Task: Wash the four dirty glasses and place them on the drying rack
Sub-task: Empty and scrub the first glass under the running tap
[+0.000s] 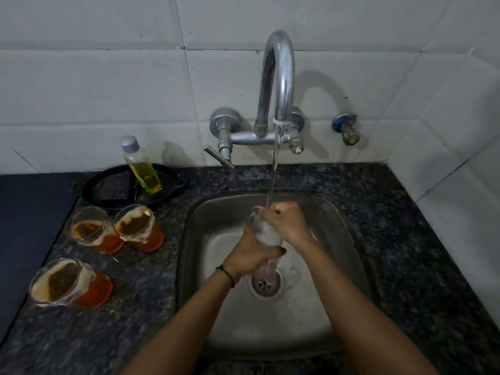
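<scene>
Under the tap (pixel 278 77) we hold the glass (pixel 266 235) mouth-up, left hand (pixel 250 257) gripping low, right hand (pixel 290 220) curled round its rim.

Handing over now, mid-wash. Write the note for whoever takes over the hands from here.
Left hand grips the clear drinking glass low down. Right hand curls over its rim, under water running from the chrome tap, above the steel sink.
Three dirty orange-based glasses stand on the dark granite counter, left of the sink.
Done: none finished.
Left: finish this glass and wash the other three. The drying rack is not in view.
</scene>
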